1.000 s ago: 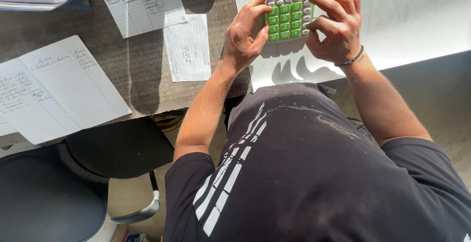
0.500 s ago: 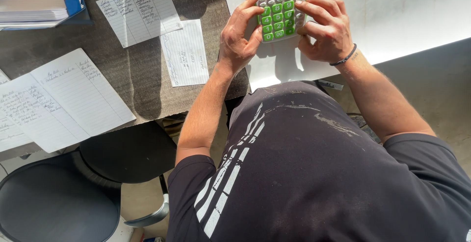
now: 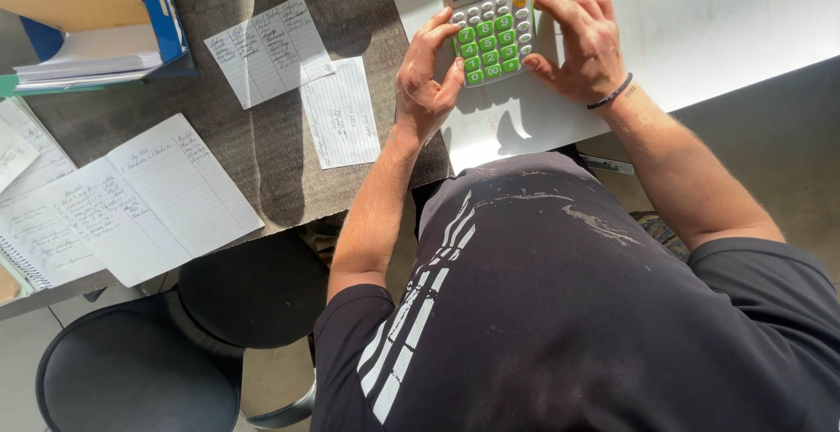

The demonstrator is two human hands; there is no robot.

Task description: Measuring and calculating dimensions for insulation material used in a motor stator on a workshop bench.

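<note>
A white calculator (image 3: 488, 14) with green and grey keys and one orange key lies on a bright white sheet at the desk's near edge. My left hand (image 3: 426, 77) grips its left side, thumb resting on the lower green keys. My right hand (image 3: 579, 45) holds the right side, thumb against the calculator's lower right edge; a dark band circles that wrist. Both forearms reach up from my black shirt with white stripes.
On the grey desk (image 3: 262, 161) lie two handwritten paper slips (image 3: 269, 47) (image 3: 341, 113) and an open lined notebook (image 3: 122, 200) at left. A stack of books and a blue folder (image 3: 96, 21) sits at top left. Two black stools (image 3: 140, 371) stand below the desk.
The view has shifted, so the calculator and hands sit lower in frame. My left thumb has moved down the green keys; both hands stay on the calculator.
</note>
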